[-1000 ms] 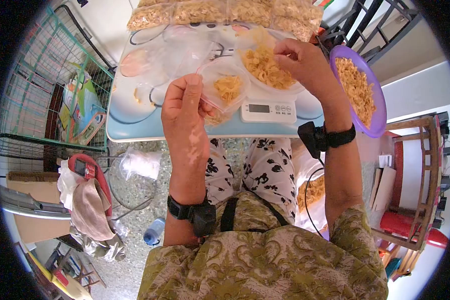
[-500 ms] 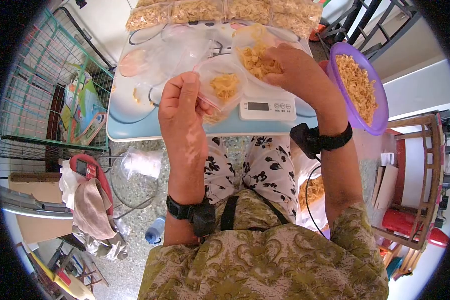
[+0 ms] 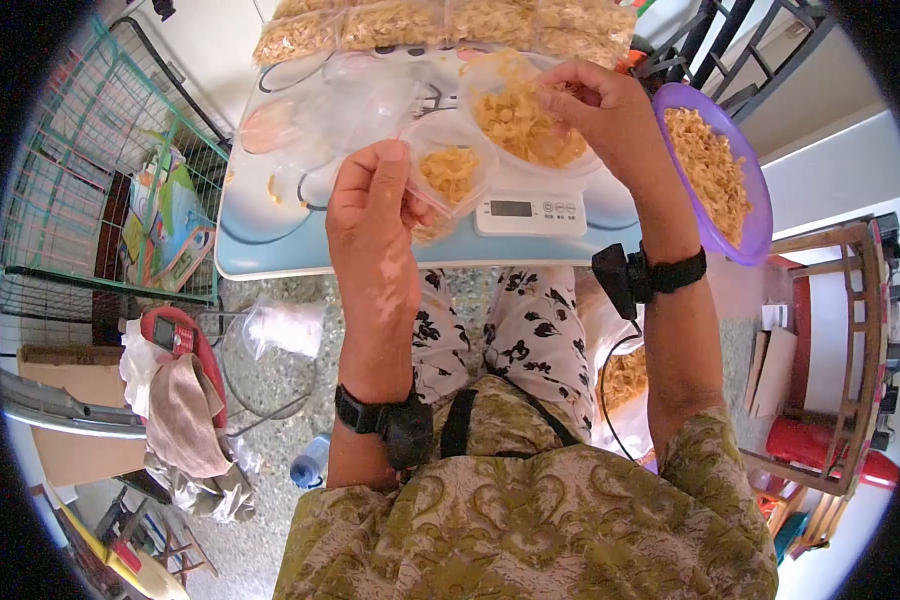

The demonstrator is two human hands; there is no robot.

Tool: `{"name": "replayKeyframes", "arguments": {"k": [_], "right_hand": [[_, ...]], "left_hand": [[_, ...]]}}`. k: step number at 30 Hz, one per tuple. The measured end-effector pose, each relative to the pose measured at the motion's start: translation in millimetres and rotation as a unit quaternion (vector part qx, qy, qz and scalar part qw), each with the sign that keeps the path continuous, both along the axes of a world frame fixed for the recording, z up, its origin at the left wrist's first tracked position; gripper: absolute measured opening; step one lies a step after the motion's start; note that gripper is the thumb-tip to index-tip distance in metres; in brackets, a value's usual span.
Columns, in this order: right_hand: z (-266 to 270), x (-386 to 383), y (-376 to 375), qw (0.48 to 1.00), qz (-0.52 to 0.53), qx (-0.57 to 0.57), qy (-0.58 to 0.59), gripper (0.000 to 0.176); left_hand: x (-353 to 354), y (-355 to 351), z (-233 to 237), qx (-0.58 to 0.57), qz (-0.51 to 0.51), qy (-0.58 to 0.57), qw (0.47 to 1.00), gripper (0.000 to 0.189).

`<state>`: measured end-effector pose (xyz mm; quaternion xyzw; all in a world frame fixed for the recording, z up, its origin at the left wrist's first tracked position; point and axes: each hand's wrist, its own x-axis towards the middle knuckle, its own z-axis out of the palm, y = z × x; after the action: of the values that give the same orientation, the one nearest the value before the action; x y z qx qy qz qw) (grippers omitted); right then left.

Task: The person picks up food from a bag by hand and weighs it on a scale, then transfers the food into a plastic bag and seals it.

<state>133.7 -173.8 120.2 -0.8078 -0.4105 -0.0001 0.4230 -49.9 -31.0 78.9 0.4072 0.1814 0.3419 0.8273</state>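
My left hand (image 3: 378, 195) pinches the edge of a clear plastic bag (image 3: 478, 187) in front of the scale. Yellow dried flakes (image 3: 448, 173) lie inside the bag. My right hand (image 3: 602, 108) is over the right side of a translucent bowl (image 3: 568, 165) with more of these flakes (image 3: 515, 115). Its thumb and fingers are curled together, and what they hold, if anything, I cannot make out. Just below the bowl shows the front of a white digital scale (image 3: 530, 213).
Several filled bags (image 3: 395, 22) line the table's far edge. Empty-looking clear bags (image 3: 355, 95) lie on the left of the table (image 3: 270, 245). A purple basin (image 3: 760, 225) of dried flakes stands at the right. A green wire cage (image 3: 60, 180) is at the left.
My right hand has drawn up and back from among the flakes toward the bowl's right side, uncovering more of them. My left hand and its bag have shifted slightly right.
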Motion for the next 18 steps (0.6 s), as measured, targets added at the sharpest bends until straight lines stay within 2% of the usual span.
{"name": "replayKeyframes", "arguments": {"k": [1, 3, 4, 6, 7, 9, 15, 18], "right_hand": [[0, -1, 0, 1.0, -0.001, 0.0, -0.002, 0.021], [-3, -2, -2, 0.976, 0.007, 0.121, 0.181, 0.023], [-4, -2, -2, 0.976, 0.007, 0.121, 0.18, 0.023], [-7, 0, -2, 0.938, 0.007, 0.207, 0.278, 0.023], [-7, 0, -3, 0.939, 0.007, 0.206, 0.276, 0.023], [-7, -2, -3, 0.892, 0.006, 0.277, 0.357, 0.025], [-1, -12, 2, 0.849, 0.025, 0.333, 0.41, 0.024], [11, -30, 6, 0.858, 0.053, 0.332, 0.389, 0.023]], "left_hand": [[0, 0, -1, 0.0, -0.002, -0.002, 1.0, 0.016], [0, -2, 1, -0.001, -0.004, 0.002, 1.0, 0.017], [0, -3, 2, -0.002, -0.004, 0.008, 1.0, 0.017], [0, -3, 1, -0.001, -0.005, 0.006, 1.0, 0.017], [0, -3, 1, -0.001, -0.006, 0.004, 1.0, 0.017], [-1, -2, 2, -0.001, -0.007, 0.004, 1.0, 0.018], [-4, 1, -1, -0.01, -0.005, 0.002, 1.0, 0.019], [-5, 2, -2, -0.012, -0.008, 0.001, 1.0, 0.02]]}}
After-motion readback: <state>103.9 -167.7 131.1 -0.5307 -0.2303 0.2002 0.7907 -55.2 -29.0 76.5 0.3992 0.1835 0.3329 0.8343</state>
